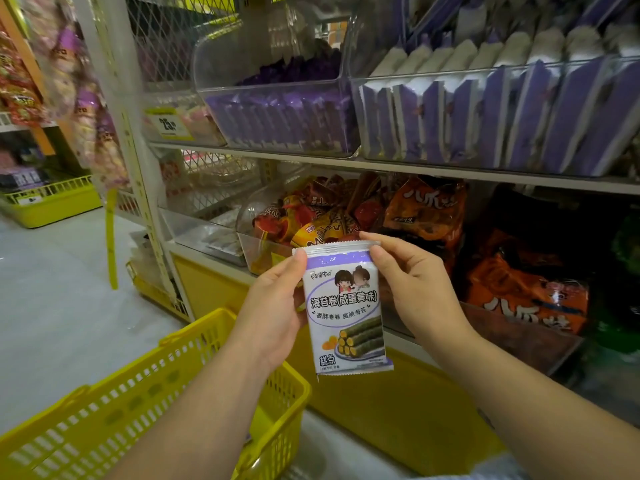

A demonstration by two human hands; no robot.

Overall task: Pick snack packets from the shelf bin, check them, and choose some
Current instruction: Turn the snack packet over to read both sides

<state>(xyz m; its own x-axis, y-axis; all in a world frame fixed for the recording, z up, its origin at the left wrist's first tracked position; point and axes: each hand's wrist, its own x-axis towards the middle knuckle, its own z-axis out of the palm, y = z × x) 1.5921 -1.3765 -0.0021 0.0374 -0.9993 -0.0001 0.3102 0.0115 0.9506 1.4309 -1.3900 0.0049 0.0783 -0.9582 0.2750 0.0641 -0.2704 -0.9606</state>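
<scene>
Packet check in progress: seaweed roll packet held upright, front face toward the camera, likely so the label can be read. Left hand grips its left edge, thumb on the front near the top corner; right hand pinches the top right corner at the seal. Packet sits in front of the lower shelf, above and right of the yellow shopping basket, not yet dropped in. Print reads 海苔卷(咸蛋黄味), under it 香酥卷卷 爽脆海苔, and 糕点 at bottom left; cartoon couple on top, seaweed rolls pictured below. Matching purple-white packets fill the clear shelf bin above. Orange bags at right show 八爪. Yellow price tag reads 25, rest blurred.
</scene>
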